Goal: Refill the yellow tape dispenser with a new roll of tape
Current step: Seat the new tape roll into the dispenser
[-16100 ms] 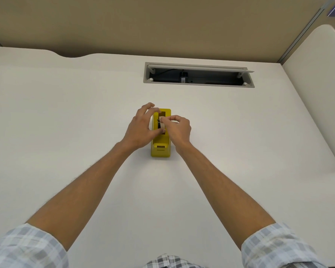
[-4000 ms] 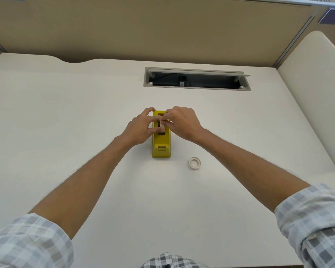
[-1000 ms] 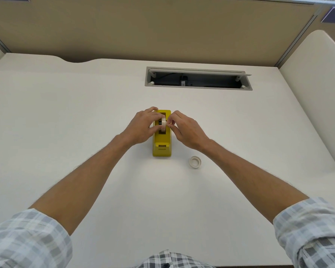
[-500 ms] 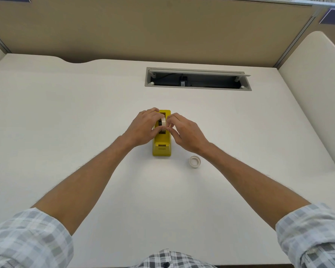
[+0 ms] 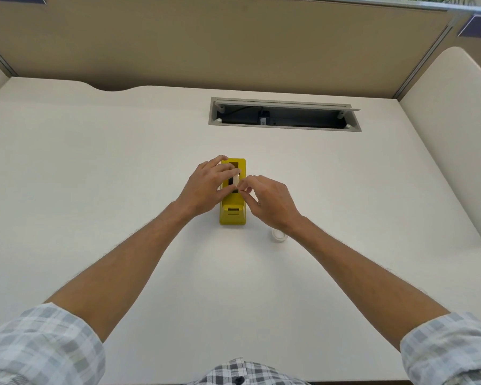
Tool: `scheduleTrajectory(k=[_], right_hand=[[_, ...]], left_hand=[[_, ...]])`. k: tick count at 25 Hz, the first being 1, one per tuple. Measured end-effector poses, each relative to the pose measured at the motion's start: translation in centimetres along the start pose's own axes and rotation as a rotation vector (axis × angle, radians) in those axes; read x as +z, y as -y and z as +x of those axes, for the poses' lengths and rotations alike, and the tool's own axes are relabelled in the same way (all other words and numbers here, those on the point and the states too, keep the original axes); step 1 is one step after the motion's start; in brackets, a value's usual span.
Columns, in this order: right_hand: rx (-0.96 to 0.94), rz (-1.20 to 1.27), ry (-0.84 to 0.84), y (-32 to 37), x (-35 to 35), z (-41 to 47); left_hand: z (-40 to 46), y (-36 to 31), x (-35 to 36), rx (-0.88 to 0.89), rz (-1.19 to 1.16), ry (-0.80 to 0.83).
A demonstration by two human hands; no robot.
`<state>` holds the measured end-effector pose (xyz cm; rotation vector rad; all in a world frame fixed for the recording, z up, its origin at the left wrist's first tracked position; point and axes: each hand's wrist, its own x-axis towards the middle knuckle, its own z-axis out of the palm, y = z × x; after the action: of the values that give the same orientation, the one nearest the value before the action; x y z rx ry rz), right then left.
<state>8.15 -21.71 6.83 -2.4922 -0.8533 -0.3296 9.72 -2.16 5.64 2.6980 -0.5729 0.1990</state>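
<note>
We noted the roll had dropped lower into the yellow dispenser; left hand grasped it, right hand pinched its edge. Seating looked nearly complete.

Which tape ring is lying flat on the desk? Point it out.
The small white ring by the right wrist lies flat, untouched. The other roll stands on edge in the yellow dispenser, between both hands' fingers.

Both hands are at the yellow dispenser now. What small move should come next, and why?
Probably press the pale tape roll down into the yellow plastic tape dispenser: the roll looks raised in the slot, pinched between left hand and right hand.
</note>
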Motion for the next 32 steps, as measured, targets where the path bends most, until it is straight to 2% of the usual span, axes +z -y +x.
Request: scheduleTrajectory(k=[5,13,18,28,32], right_hand=[[0.047,-0.044,-0.051,1.0,0.0,-0.1],[0.079,-0.029,-0.129,1.8,-0.1,0.6],[0.088,-0.045,-0.157,1.7,0.2,0.3],[0.012,-0.122,-0.286,1.4,1.0,-0.6],[-0.006,-0.122,-0.289,1.5,1.2,-1.1]], left_hand=[[-0.6,-0.1,0.5,0.009,0.011,0.008],[-1.2,-1.3,0.3,-0.011,-0.044,-0.200],[-1.5,-1.6,0.6,-0.011,-0.047,-0.244],[-2.1,-1.7,0.8,-0.080,-0.132,-0.264],[-1.8,-1.5,0.8,-0.132,-0.134,-0.181]])
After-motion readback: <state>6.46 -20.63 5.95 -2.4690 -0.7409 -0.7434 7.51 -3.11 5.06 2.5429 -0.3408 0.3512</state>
